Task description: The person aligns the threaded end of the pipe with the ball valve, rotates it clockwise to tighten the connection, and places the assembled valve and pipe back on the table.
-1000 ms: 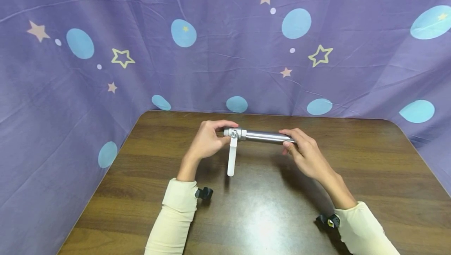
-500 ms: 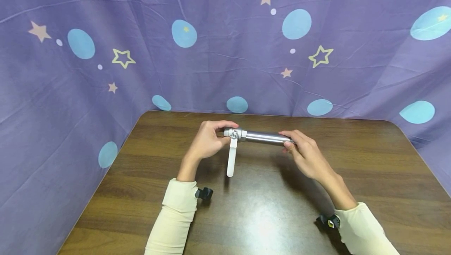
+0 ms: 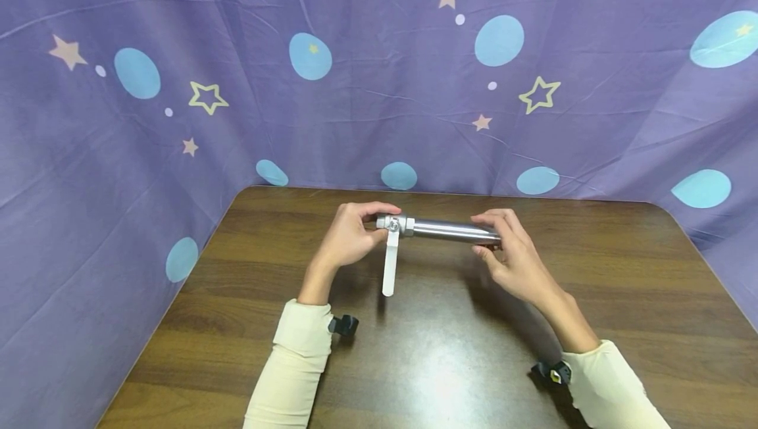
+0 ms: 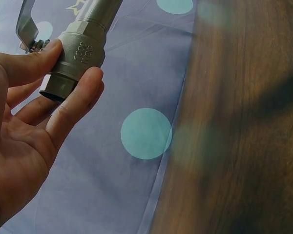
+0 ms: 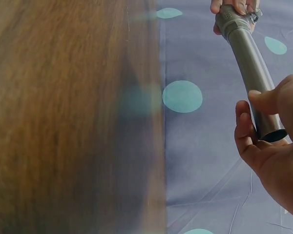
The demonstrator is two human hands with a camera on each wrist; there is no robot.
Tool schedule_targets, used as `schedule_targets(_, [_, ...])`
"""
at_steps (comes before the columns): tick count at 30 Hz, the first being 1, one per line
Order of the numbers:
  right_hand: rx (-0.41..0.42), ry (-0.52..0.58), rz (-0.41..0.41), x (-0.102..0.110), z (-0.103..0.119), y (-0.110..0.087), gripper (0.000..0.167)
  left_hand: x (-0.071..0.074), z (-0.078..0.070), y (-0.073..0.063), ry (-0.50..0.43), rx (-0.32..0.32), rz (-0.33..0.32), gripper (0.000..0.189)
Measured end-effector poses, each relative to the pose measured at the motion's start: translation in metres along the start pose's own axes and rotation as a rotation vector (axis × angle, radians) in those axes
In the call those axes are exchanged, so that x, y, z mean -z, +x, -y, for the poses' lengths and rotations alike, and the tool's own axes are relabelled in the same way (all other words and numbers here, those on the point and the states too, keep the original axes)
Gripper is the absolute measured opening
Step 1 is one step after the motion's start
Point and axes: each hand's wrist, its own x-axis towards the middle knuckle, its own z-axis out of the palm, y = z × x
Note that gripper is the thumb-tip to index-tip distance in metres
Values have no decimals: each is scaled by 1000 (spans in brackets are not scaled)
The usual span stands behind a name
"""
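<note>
A metal ball valve (image 3: 395,224) with a long pale lever handle (image 3: 390,264) is joined to a shiny steel pipe (image 3: 447,230). My left hand (image 3: 352,235) grips the valve body at its free end, thumb and fingers on opposite sides. The lever points toward me in the head view. In the left wrist view, raised lettering shows on the valve body (image 4: 80,53). My right hand (image 3: 512,258) curls loosely round the pipe's right end, its thumb lower than the pipe in the head view. The pipe's open end (image 5: 273,135) shows in the right wrist view.
Valve and pipe are held above a brown wooden table (image 3: 237,350). A purple curtain (image 3: 355,120) with stars and blue spots hangs behind and at the left. Black wrist devices (image 3: 345,326) sit at both pale sleeves (image 3: 296,356).
The right hand's thumb and fingers have spread and rolled round the pipe's end, uncovering more of it. The left hand and valve stay nearly still.
</note>
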Motion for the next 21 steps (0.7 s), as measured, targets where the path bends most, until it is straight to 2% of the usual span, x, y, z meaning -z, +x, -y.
schedule_targets(8, [36,2,-23,-1,0,1,44,0,0,0,-4,-3,5,41])
schedule_targets(21, [66,14,-47,-1,-1,2,45,-1,1,1,4,-8,3,39])
